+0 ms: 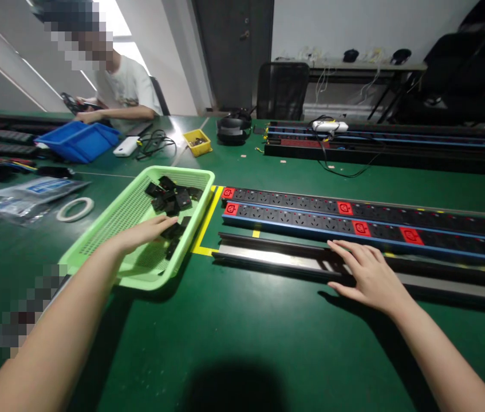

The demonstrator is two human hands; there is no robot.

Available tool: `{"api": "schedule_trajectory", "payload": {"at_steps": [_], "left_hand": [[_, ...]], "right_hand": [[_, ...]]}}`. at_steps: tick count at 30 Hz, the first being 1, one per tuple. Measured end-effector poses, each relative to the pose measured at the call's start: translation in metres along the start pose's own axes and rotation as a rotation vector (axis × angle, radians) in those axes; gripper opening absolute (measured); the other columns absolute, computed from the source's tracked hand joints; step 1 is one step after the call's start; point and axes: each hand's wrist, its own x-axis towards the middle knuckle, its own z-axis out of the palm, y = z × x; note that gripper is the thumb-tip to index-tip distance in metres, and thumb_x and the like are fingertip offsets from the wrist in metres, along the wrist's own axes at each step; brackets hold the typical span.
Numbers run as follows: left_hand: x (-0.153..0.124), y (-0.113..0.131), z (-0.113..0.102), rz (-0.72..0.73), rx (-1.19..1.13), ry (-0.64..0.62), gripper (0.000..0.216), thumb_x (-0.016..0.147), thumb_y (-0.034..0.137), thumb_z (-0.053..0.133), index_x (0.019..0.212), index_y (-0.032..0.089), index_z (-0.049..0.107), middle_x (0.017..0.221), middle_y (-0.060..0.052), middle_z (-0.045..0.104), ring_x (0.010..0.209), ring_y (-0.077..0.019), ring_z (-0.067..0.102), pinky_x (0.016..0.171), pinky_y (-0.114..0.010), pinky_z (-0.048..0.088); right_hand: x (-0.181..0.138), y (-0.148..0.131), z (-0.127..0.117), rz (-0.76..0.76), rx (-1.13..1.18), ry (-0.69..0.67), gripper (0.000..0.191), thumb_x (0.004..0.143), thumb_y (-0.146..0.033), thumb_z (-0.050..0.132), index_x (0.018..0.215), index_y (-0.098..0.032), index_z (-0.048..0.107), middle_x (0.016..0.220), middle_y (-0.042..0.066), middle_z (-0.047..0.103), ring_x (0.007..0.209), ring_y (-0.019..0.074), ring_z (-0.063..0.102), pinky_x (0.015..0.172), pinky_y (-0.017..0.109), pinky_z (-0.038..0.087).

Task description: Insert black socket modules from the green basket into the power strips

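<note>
My left hand (150,232) reaches over a light green plastic basket (91,234), fingers stretched out above small black plastic parts (173,195) heaped in it. Its fingertips are at one of those parts; the underside of the hand is hidden, so contact is unclear. My right hand (365,272) spans a long black metal channel (276,256), thumb and fingers apart, with the thumb on the near side and fingertips at the far edge. Behind the channel lie two long power strips (298,217) with black sockets and several red ones.
Yellow tape (208,223) marks the green table beside the basket. To the left lie a white tape roll (75,210) and plastic bags (40,194). Farther back are a blue bin (79,140), a small yellow box (197,143) and more strips (379,150). Another person (126,91) sits across the table.
</note>
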Motion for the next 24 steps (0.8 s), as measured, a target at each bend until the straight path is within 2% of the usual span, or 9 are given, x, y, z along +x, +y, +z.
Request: {"api": "schedule_trajectory", "payload": {"at_steps": [2, 4, 6, 8, 12, 16, 19, 22, 24], "left_hand": [[0.009, 0.004, -0.011, -0.031, 0.023, 0.012, 0.069, 0.081, 0.074, 0.045, 0.112, 0.017, 0.067, 0.124, -0.015, 0.07, 0.104, -0.0324, 0.069, 0.093, -0.042, 0.054], [0.03, 0.003, -0.024, -0.082, 0.148, 0.236, 0.069, 0.084, 0.065, 0.046, 0.119, 0.009, 0.063, 0.122, -0.02, 0.068, 0.11, -0.0355, 0.066, 0.1, -0.045, 0.05], [0.057, 0.0, -0.034, -0.095, 0.219, 0.445, 0.076, 0.084, 0.058, 0.049, 0.138, 0.004, 0.05, 0.135, -0.025, 0.059, 0.125, -0.0386, 0.058, 0.108, -0.048, 0.044], [0.08, 0.0, -0.038, -0.159, 0.198, 0.522, 0.084, 0.083, 0.059, 0.053, 0.145, 0.003, 0.042, 0.146, -0.03, 0.046, 0.132, -0.0417, 0.052, 0.11, -0.05, 0.041], [0.105, 0.011, -0.03, -0.181, 0.135, 0.569, 0.093, 0.077, 0.07, 0.061, 0.143, 0.006, 0.045, 0.148, -0.032, 0.038, 0.131, -0.0451, 0.052, 0.109, -0.052, 0.04], [0.114, 0.015, -0.021, -0.146, 0.141, 0.582, 0.094, 0.067, 0.073, 0.07, 0.136, 0.012, 0.05, 0.148, -0.03, 0.035, 0.138, -0.0477, 0.041, 0.112, -0.055, 0.035], [0.12, 0.01, -0.018, -0.092, 0.14, 0.584, 0.085, 0.068, 0.068, 0.072, 0.13, 0.013, 0.052, 0.142, -0.028, 0.044, 0.138, -0.0471, 0.037, 0.111, -0.057, 0.034], [0.124, 0.005, -0.016, 0.013, 0.082, 0.536, 0.069, 0.073, 0.054, 0.072, 0.126, 0.015, 0.052, 0.127, -0.02, 0.058, 0.124, -0.0387, 0.051, 0.105, -0.051, 0.04], [0.125, 0.005, -0.015, 0.098, 0.033, 0.516, 0.064, 0.073, 0.044, 0.073, 0.126, 0.016, 0.05, 0.12, -0.015, 0.062, 0.114, -0.032, 0.057, 0.102, -0.046, 0.044]], "right_hand": [[0.022, -0.023, 0.001, -0.052, 0.047, 0.017, 0.077, 0.093, -0.06, 0.057, 0.155, -0.019, 0.036, 0.146, 0.016, 0.055, 0.128, 0.031, 0.054, 0.104, 0.047, 0.038], [0.051, -0.05, 0.001, -0.098, 0.104, 0.006, 0.072, 0.095, -0.059, 0.054, 0.153, -0.018, 0.04, 0.145, 0.017, 0.056, 0.128, 0.0304, 0.054, 0.104, 0.046, 0.039], [0.081, -0.076, 0.002, -0.135, 0.17, -0.031, 0.065, 0.097, -0.059, 0.052, 0.147, -0.018, 0.049, 0.144, 0.016, 0.058, 0.127, 0.0309, 0.055, 0.102, 0.045, 0.042], [0.11, -0.096, 0.004, -0.156, 0.227, -0.072, 0.057, 0.097, -0.06, 0.05, 0.137, -0.019, 0.058, 0.141, 0.015, 0.06, 0.122, 0.0317, 0.058, 0.099, 0.045, 0.044], [0.144, -0.112, 0.012, -0.06, 0.321, -0.155, 0.059, 0.1, -0.059, 0.046, 0.141, -0.017, 0.054, 0.136, 0.016, 0.063, 0.113, 0.0309, 0.064, 0.092, 0.044, 0.049], [0.147, -0.108, 0.021, 0.002, 0.37, -0.245, 0.057, 0.102, -0.058, 0.042, 0.138, -0.017, 0.055, 0.126, 0.014, 0.07, 0.112, 0.0307, 0.067, 0.092, 0.045, 0.05], [0.143, -0.106, 0.023, 0.007, 0.373, -0.225, 0.054, 0.102, -0.055, 0.042, 0.137, -0.016, 0.056, 0.126, 0.014, 0.07, 0.112, 0.0301, 0.067, 0.092, 0.045, 0.05], [0.142, -0.106, 0.023, 0.006, 0.36, -0.216, 0.052, 0.103, -0.054, 0.041, 0.135, -0.016, 0.056, 0.123, 0.014, 0.071, 0.109, 0.0299, 0.068, 0.089, 0.045, 0.05], [0.143, -0.106, 0.024, 0.005, 0.36, -0.21, 0.05, 0.103, -0.053, 0.041, 0.133, -0.016, 0.057, 0.121, 0.013, 0.072, 0.106, 0.0295, 0.069, 0.087, 0.044, 0.05]]}}
